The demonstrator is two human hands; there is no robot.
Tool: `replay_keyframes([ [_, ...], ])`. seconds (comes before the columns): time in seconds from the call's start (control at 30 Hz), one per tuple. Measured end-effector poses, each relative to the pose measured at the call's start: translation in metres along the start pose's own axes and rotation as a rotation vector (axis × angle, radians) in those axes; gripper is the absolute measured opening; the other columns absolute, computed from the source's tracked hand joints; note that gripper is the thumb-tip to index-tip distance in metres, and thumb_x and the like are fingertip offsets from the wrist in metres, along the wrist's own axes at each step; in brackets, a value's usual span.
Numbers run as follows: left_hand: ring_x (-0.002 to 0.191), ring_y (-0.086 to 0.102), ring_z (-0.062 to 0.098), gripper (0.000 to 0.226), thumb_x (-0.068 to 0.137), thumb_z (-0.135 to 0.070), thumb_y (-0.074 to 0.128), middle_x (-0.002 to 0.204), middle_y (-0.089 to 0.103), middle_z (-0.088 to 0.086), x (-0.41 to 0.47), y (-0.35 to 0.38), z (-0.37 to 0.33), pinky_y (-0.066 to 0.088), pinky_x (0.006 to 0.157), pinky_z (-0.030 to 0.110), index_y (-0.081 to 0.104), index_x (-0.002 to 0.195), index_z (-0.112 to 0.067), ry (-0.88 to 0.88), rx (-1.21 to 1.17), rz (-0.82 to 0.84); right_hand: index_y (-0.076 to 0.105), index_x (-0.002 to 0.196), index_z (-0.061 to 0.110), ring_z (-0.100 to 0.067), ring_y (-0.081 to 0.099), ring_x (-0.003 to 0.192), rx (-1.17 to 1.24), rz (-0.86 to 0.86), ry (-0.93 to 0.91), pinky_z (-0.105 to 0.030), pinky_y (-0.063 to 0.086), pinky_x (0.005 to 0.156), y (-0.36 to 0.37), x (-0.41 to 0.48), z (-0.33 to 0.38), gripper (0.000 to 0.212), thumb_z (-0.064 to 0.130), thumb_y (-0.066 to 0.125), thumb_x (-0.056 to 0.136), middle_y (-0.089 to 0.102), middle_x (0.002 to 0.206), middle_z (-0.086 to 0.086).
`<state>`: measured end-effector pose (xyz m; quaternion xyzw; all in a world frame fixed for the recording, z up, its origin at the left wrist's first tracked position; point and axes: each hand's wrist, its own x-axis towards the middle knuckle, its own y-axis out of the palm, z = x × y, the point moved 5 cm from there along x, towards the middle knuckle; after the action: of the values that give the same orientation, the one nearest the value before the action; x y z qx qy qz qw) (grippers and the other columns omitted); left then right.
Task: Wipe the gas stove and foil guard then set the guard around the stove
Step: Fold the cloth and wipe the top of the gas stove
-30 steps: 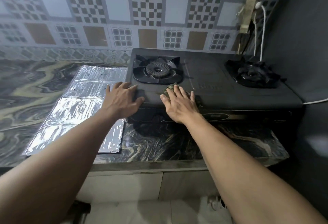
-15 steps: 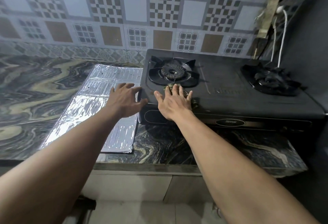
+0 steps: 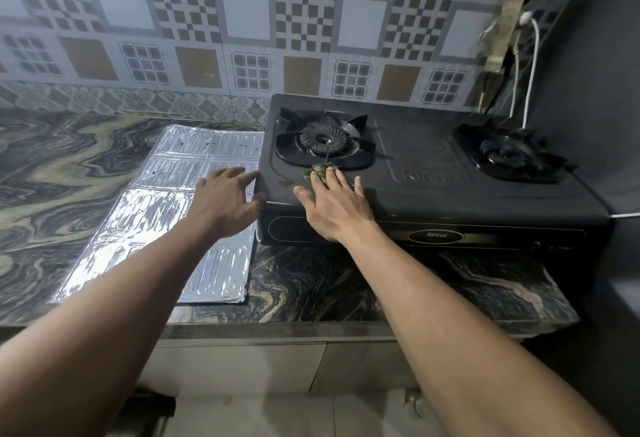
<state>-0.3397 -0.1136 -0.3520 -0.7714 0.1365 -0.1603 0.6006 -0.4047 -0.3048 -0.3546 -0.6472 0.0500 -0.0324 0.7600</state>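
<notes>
1. Head view shows the right hand [image 3: 332, 201] flat on the gas stove [image 3: 433, 173]; its fingers are straight and close together and press a small greenish wiping cloth [image 3: 320, 170] onto the top plate; nothing is gripped, the cloth is only pushed down.
2. Compared with one second ago, this hand and the cloth have gone from the stove's front edge toward the back and the left; the cloth is now just beside the front rim of the left burner [image 3: 323, 139], perhaps touching it.
3. The left hand [image 3: 225, 201] has slid a little off the stove's front left corner; its fingers are spread and relaxed and hold nothing; thumb and forefinger tips touch the stove at that corner; I judge that it steadies the stove.
4. The foil guard [image 3: 156, 215] has not moved; it lies flat and unfolded on the worktop [image 3: 52, 166], its right edge against the stove's left side, its near edge close to the worktop's front edge.
5. My judgement: the wiping of the stove is in progress on its front left part; the side of the right burner [image 3: 507, 154] seems not yet reached; the guard waits to be wiped and set up, so the task is in an early stage.
</notes>
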Motion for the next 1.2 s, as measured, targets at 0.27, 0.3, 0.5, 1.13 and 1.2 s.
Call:
replay_keyframes([
  [0.27, 0.142, 0.032, 0.033, 0.07, 0.085, -0.059, 0.032, 0.154, 0.041, 0.007, -0.002, -0.002, -0.004, 0.031, 0.113, 0.053, 0.041, 0.148, -0.031, -0.009, -0.03, 0.029, 0.016, 0.159, 0.02, -0.025, -0.003, 0.154, 0.015, -0.024, 0.046, -0.055, -0.006, 0.121, 0.003, -0.012, -0.003, 0.076, 0.064, 0.003, 0.099, 0.006, 0.167, -0.011],
  [0.3, 0.143, 0.031, 0.033, 0.07, 0.085, -0.059, 0.032, 0.155, 0.039, 0.006, -0.003, -0.004, -0.004, 0.03, 0.114, 0.053, 0.039, 0.149, -0.032, -0.011, -0.038, 0.043, 0.016, 0.159, 0.02, -0.025, -0.002, 0.154, 0.02, -0.03, 0.029, -0.055, -0.006, 0.121, 0.004, -0.012, 0.004, 0.075, 0.063, 0.003, 0.099, 0.007, 0.167, -0.011],
  [0.5, 0.146, 0.026, 0.029, 0.06, 0.097, -0.054, 0.036, 0.159, 0.033, 0.006, -0.008, -0.005, 0.0, 0.023, 0.118, 0.049, 0.036, 0.152, -0.031, -0.04, -0.067, 0.083, 0.016, 0.159, 0.017, -0.025, -0.002, 0.154, 0.024, -0.006, -0.058, -0.055, -0.004, 0.121, 0.006, 0.006, 0.043, 0.073, 0.059, 0.004, 0.101, 0.007, 0.167, -0.011],
  [1.13, 0.123, 0.059, 0.029, 0.05, 0.095, -0.051, 0.057, 0.142, 0.056, 0.009, -0.019, 0.005, 0.009, 0.046, 0.102, 0.036, 0.061, 0.134, -0.02, -0.182, -0.419, 0.074, 0.018, 0.158, 0.032, -0.014, 0.001, 0.153, 0.022, 0.007, -0.388, -0.048, -0.003, 0.123, 0.01, 0.014, 0.055, 0.062, 0.058, 0.008, 0.103, 0.005, 0.167, 0.003],
  [1.2, 0.124, 0.058, 0.028, 0.058, 0.092, -0.057, 0.057, 0.141, 0.056, 0.008, -0.021, 0.004, 0.007, 0.046, 0.102, 0.037, 0.059, 0.137, -0.021, -0.174, -0.411, 0.062, 0.018, 0.158, 0.031, -0.013, 0.001, 0.153, 0.04, -0.007, -0.39, -0.046, -0.003, 0.123, 0.01, 0.01, 0.05, 0.062, 0.058, 0.008, 0.103, 0.005, 0.167, 0.004],
])
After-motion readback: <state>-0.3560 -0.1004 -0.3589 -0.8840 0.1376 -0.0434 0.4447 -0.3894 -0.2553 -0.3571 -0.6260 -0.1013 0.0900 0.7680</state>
